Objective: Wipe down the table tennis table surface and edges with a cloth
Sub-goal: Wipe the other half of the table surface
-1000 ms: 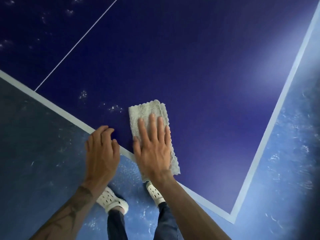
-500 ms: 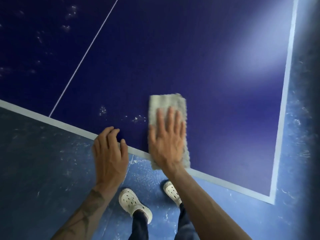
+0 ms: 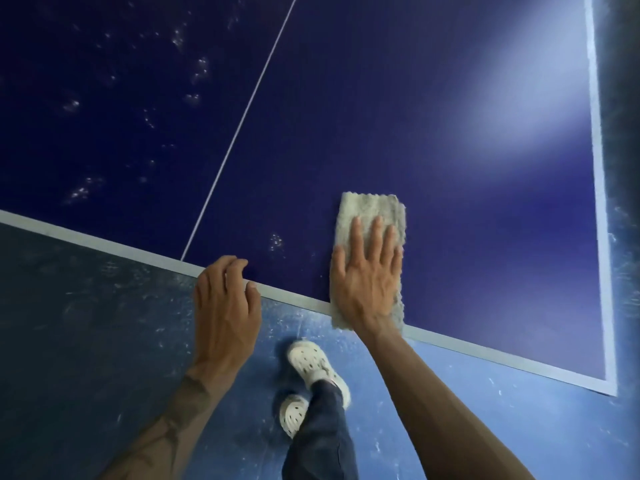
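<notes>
Head view: one cloth [image 3: 372, 209] under right hand [image 3: 367, 282]; left hand [image 3: 225, 306] touches one table [image 3: 415, 116].

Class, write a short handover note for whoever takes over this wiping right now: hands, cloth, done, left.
Right hand: flat, pressing the cloth on the table at its near edge; the cloth's end overhangs.
Left hand: rests on the white edge line, holding nothing.
Done: no spots show right of the cloth.
Left: spots just left of the cloth, more beyond the centre line.
</notes>
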A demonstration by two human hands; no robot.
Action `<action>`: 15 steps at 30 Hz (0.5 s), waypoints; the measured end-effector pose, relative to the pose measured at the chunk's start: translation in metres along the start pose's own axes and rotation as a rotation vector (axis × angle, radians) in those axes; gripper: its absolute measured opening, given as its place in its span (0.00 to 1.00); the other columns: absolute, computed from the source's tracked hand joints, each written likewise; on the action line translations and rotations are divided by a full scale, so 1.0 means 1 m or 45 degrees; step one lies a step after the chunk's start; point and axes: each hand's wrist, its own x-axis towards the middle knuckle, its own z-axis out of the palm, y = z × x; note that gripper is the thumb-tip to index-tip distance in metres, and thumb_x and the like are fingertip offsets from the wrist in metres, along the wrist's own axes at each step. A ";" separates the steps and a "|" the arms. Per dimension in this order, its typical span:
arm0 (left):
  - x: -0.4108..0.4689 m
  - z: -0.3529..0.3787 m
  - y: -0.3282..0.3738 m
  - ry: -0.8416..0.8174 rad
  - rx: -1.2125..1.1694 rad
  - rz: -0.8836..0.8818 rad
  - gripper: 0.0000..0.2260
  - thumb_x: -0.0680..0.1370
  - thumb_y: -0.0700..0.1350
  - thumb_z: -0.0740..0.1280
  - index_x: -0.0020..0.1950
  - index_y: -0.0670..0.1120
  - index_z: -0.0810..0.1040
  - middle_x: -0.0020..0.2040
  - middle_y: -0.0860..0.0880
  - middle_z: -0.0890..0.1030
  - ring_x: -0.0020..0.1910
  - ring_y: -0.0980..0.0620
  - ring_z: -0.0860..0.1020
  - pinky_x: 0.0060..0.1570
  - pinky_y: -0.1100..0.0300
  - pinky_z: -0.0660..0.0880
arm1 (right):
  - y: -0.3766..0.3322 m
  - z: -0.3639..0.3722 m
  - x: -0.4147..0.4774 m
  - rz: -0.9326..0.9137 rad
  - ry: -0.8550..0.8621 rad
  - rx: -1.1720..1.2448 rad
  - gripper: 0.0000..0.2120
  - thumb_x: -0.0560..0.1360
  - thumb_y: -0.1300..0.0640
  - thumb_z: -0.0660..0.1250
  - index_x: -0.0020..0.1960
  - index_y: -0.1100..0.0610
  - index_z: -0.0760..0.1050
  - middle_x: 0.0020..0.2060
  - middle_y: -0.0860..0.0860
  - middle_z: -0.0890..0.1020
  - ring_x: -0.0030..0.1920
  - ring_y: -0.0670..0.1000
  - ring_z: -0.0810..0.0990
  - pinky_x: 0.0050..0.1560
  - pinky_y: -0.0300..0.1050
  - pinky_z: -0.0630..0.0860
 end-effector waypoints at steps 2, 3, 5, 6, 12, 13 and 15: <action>0.009 -0.005 -0.012 -0.013 0.044 0.012 0.15 0.81 0.36 0.67 0.69 0.38 0.75 0.69 0.39 0.75 0.66 0.39 0.74 0.65 0.41 0.73 | -0.038 0.012 0.000 -0.166 -0.035 0.015 0.30 0.88 0.39 0.45 0.87 0.43 0.42 0.87 0.52 0.42 0.86 0.57 0.39 0.85 0.60 0.41; 0.014 -0.008 -0.017 -0.019 0.059 0.026 0.15 0.81 0.36 0.67 0.69 0.38 0.75 0.68 0.39 0.75 0.66 0.39 0.74 0.64 0.41 0.73 | -0.053 0.018 -0.006 -0.275 -0.044 0.004 0.30 0.88 0.39 0.45 0.87 0.43 0.43 0.87 0.53 0.43 0.86 0.56 0.39 0.86 0.59 0.41; 0.025 -0.013 -0.026 -0.031 0.096 0.065 0.15 0.81 0.37 0.67 0.69 0.38 0.75 0.68 0.39 0.75 0.66 0.38 0.74 0.65 0.40 0.73 | -0.066 0.024 -0.017 -0.451 -0.038 -0.020 0.29 0.88 0.40 0.48 0.88 0.45 0.49 0.87 0.53 0.47 0.87 0.56 0.41 0.86 0.58 0.43; 0.030 -0.015 -0.030 -0.038 0.118 0.081 0.15 0.82 0.37 0.67 0.69 0.38 0.75 0.68 0.39 0.75 0.66 0.38 0.74 0.65 0.41 0.73 | -0.062 0.023 -0.021 -0.494 -0.036 -0.027 0.29 0.88 0.40 0.49 0.87 0.44 0.51 0.87 0.52 0.49 0.87 0.55 0.42 0.86 0.58 0.44; 0.062 -0.029 -0.048 -0.140 0.140 0.130 0.14 0.81 0.38 0.69 0.67 0.38 0.77 0.66 0.40 0.78 0.63 0.39 0.77 0.62 0.42 0.77 | -0.027 0.010 -0.024 -0.128 0.009 -0.073 0.30 0.86 0.38 0.49 0.87 0.41 0.50 0.87 0.49 0.49 0.87 0.53 0.44 0.85 0.59 0.50; 0.067 -0.029 -0.053 -0.167 0.139 0.156 0.14 0.81 0.38 0.69 0.66 0.39 0.78 0.65 0.40 0.78 0.62 0.40 0.78 0.60 0.43 0.77 | -0.037 0.014 -0.020 -0.037 0.022 -0.068 0.31 0.86 0.38 0.48 0.87 0.41 0.49 0.87 0.49 0.47 0.87 0.54 0.43 0.85 0.59 0.49; 0.077 -0.029 -0.063 -0.201 0.141 0.227 0.12 0.80 0.37 0.70 0.64 0.40 0.79 0.62 0.41 0.79 0.58 0.41 0.79 0.55 0.44 0.78 | -0.069 0.023 -0.007 0.098 0.067 -0.032 0.31 0.87 0.38 0.48 0.87 0.43 0.48 0.87 0.51 0.46 0.87 0.55 0.41 0.85 0.61 0.47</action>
